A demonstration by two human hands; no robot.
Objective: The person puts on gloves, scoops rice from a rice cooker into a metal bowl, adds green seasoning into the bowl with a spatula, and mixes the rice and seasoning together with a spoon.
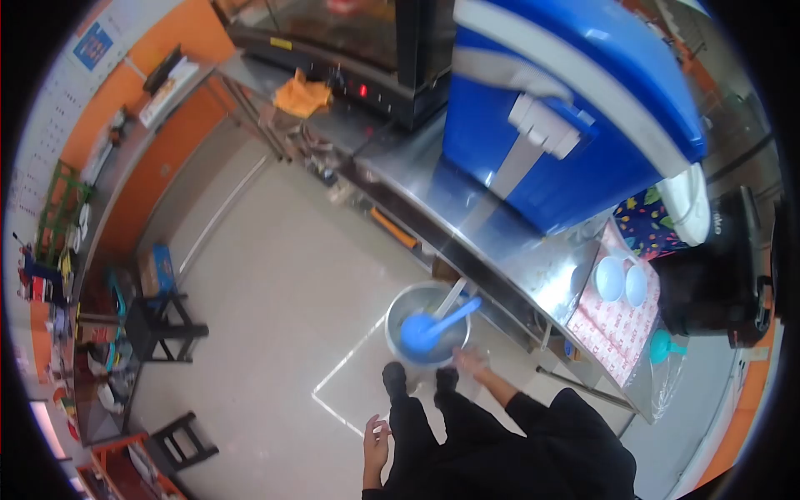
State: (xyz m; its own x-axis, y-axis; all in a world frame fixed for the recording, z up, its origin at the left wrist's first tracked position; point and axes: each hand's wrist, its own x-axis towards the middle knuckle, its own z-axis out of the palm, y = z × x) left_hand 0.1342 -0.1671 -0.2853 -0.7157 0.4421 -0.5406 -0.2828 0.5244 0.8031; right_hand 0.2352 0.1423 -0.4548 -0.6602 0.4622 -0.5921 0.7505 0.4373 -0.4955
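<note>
A round metal pot [394, 340] sits low by my feet, beside the steel counter. Across it lies a blue plastic dipper [422, 332], its handle pointing up to the right. A pale flat handle [452, 296] also rises from the pot; its lower end is hidden. My right hand [472, 364] is close to the pot's near right rim, smeared by motion; whether it touches the rim is unclear. Beside my leg hangs my left hand [377, 440], empty, with its fingers loosely bent and apart.
A big blue cooler [517, 196] with a white tap [543, 125] stands on the steel counter [525, 262]. Two light blue cups [609, 279] rest on a patterned cloth [612, 333]. An oven [333, 50] is further back. Black stools [162, 329] stand at left.
</note>
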